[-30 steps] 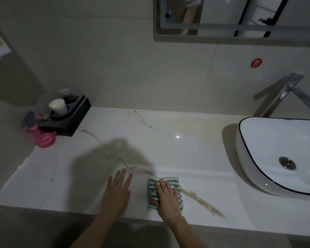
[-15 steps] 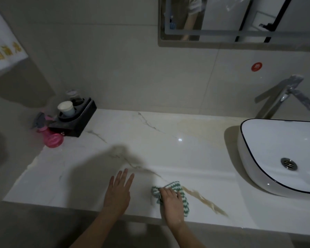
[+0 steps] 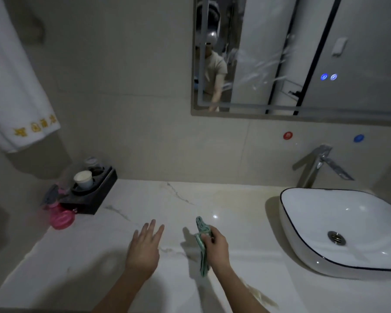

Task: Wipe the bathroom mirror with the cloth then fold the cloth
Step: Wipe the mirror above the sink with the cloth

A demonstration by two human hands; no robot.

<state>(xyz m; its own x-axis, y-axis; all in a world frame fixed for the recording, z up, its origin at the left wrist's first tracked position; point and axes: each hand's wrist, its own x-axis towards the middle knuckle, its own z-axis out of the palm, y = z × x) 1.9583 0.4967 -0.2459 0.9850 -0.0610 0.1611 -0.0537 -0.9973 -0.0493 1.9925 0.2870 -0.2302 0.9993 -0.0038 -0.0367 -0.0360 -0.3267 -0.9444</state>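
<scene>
A dim bathroom seen from above a pale marble counter (image 3: 235,199) veined with grey and marked by a brownish streak near its front edge. The person's right hand (image 3: 216,247) is closed around a green-and-white striped cloth (image 3: 202,249), which is bunched and held on edge above the counter, one end poking up past the fingers and the other hanging below the palm. The left hand (image 3: 142,249) is spread open and empty, fingers apart, just to the left of the cloth; whether it touches the counter cannot be told.

On the wall above hangs a mirror (image 3: 325,53) with a frosted border, streaks across its glass and two small blue lights. At the right of the counter sits a white basin (image 3: 314,222) with a thin black rim, a chrome tap (image 3: 318,163) behind it. In the far left corner stands a black tray (image 3: 97,199) holding a white cup (image 3: 82,179), with a pink bottle (image 3: 61,218) just beside it. A white towel (image 3: 14,98) with gold lettering hangs at upper left.
</scene>
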